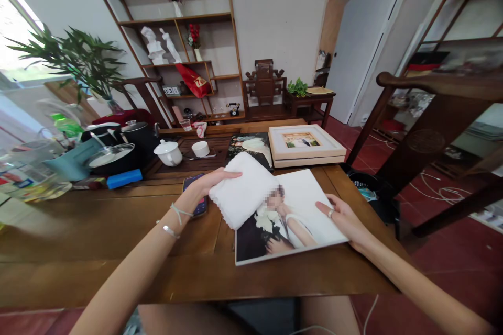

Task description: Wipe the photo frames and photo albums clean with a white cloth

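Note:
A folded white cloth [241, 188] with a scalloped edge is gripped at its upper left side by my left hand [218, 179], the thumb lying on top. The cloth covers the left upper corner of a wedding photo panel [314, 220]. By its right edge, my right hand [341, 215] grips that panel, thumb on the front and the other fingers mostly hidden behind it. The panel lies tilted near the table's front edge, picture side up. A phone [199, 204] lies on the table, partly behind my left hand and wrist.
Behind the cloth lie another dark photo [249, 145] and a boxed picture frame [306, 146]. A white lidded teapot [168, 153], a white cup [200, 148], a blue box [124, 179] and a black pot [110, 157] stand on the wooden table [118, 235]. A chair [416, 136] stands at the right.

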A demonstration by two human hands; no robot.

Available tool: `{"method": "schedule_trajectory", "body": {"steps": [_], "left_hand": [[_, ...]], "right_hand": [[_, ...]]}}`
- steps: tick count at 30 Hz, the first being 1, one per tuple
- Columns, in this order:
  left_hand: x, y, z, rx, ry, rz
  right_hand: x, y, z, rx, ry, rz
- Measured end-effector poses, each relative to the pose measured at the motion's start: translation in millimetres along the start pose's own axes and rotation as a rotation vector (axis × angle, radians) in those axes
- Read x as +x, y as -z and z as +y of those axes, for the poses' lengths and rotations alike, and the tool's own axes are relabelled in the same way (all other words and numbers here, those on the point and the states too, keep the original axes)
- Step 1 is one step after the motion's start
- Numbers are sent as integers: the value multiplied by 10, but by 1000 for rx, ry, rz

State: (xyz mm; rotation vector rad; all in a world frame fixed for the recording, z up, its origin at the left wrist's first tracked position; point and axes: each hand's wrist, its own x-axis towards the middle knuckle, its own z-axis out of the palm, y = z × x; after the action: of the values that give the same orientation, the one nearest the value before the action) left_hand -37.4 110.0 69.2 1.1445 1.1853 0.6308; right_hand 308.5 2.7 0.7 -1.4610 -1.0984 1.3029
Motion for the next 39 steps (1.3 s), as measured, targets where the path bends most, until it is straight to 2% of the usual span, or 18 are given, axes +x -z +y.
{"method": "schedule_trajectory", "body": {"steps": [4, 8, 11, 13, 17, 20, 23, 27, 30, 34, 36, 39], "left_hand": [[-332, 74, 59, 108, -58, 131], [-619, 34, 67, 395, -147, 288], [-793, -77, 50, 649, -239, 322], [-910, -178, 25, 785, -363, 379], [-1096, -408, -197, 901, -637, 569], [-1105, -573, -548, 896, -783, 534], [-1029, -694, -892, 960, -760, 497], [-957, -742, -1100, 1080, -802, 496], [-934, -725, -1099, 1139, -894, 526], [-855, -731, -1005, 1207, -991, 559], [-798, -752, -941, 1266, -963, 556], [-728, -790, -874, 1352, -849, 448]], "right_hand": [[2, -33, 44, -55, 60, 40], [25, -34, 147, -183, 217, 33], [16, 11, 163, -391, 308, 57], [-13, 50, 120, -600, 349, 67], [-45, 104, -12, -921, 409, 69], [49, 125, -99, -1032, 418, 73], [256, 122, -137, -991, 433, 115], [519, 30, -61, -648, 498, 211], [584, -56, 41, -494, 552, 230], [526, -77, 93, -455, 643, 192], [487, -61, 80, -483, 678, 163], [455, -42, 61, -489, 687, 145]]}}
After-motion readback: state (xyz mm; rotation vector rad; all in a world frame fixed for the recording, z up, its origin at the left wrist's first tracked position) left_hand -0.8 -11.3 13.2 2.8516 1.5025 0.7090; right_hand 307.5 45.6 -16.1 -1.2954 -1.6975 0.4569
